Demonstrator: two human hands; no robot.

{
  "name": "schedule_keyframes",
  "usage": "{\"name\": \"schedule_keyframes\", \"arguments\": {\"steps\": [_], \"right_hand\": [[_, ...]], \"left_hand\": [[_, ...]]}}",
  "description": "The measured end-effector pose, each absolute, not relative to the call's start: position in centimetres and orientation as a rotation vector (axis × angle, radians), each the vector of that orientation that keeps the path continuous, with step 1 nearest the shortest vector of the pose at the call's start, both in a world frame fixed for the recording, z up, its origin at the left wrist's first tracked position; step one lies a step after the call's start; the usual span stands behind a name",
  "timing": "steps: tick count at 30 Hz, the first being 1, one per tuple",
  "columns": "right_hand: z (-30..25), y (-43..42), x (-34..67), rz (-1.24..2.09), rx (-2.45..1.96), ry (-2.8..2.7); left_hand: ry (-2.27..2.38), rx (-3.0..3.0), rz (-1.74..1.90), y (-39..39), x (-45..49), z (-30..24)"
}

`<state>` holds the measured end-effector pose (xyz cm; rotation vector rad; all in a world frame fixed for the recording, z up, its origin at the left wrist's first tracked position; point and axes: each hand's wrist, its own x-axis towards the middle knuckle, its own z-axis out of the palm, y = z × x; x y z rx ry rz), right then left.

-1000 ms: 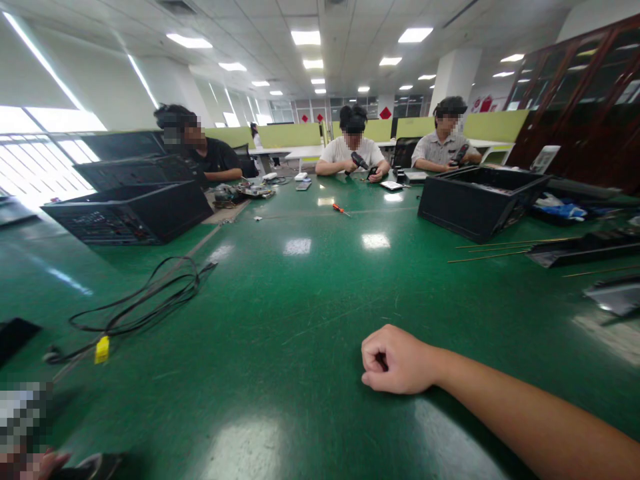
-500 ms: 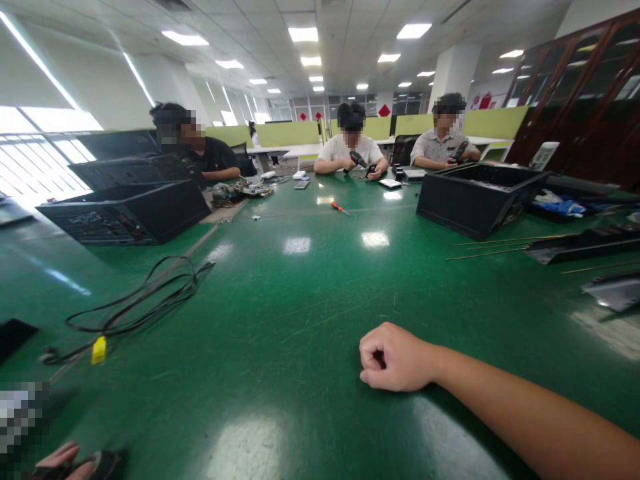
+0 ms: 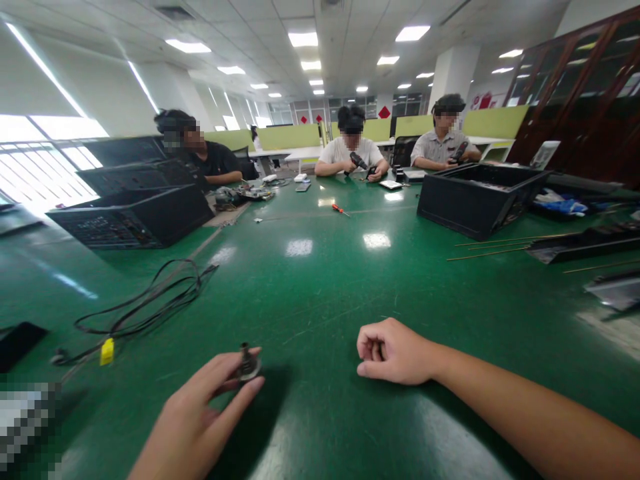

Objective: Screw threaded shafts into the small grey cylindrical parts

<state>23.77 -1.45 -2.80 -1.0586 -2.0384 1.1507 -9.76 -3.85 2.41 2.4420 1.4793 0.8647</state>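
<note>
Between the thumb and fingers of my left hand (image 3: 200, 407) is a small stepped metal part (image 3: 245, 366), with a narrow stem rising from a wider round base. The hand holds it upright above the green table (image 3: 320, 280). My right hand (image 3: 395, 353) rests to the right, fingers curled in and thumb lying along below them. No object shows in its loose fist. Open tabletop lies between the two hands.
Coiled black cable (image 3: 150, 307) with a yellow tag (image 3: 107, 351) lies left. Black computer cases stand far left (image 3: 135, 217) and right (image 3: 475, 200). A red screwdriver (image 3: 340, 210) lies ahead. Across the table, a person (image 3: 353, 147) holds a power drill; other people sit on both sides.
My left hand has come up from the lower left corner toward the middle, bringing the metal part into clear view. My right hand stays put, its fingers slightly looser.
</note>
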Motion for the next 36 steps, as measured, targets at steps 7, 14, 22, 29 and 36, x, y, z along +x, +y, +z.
{"name": "schedule_keyframes", "arguments": {"steps": [7, 14, 22, 29, 36], "right_hand": [[-3.2, -0.7, 24.5, 0.902, -1.107, -1.899], [-2.7, -1.0, 24.3, 0.868, -1.170, -1.990], [-2.6, -1.8, 23.9, 0.846, -1.109, -2.059], [-2.2, -2.1, 23.7, 0.819, -1.030, -2.096], [-2.2, -2.1, 23.9, 0.803, -0.962, -2.130]], "left_hand": [[1.133, 2.440, 0.607, 0.2, 2.2, 2.0], [1.011, 2.342, 0.768, 0.2, 1.4, 0.5], [0.996, 2.255, 0.746, -0.4, 1.1, 0.5], [0.914, 2.283, 0.802, -0.3, 0.7, -0.2], [0.827, 2.276, 0.809, -0.5, 1.0, -0.3]]}}
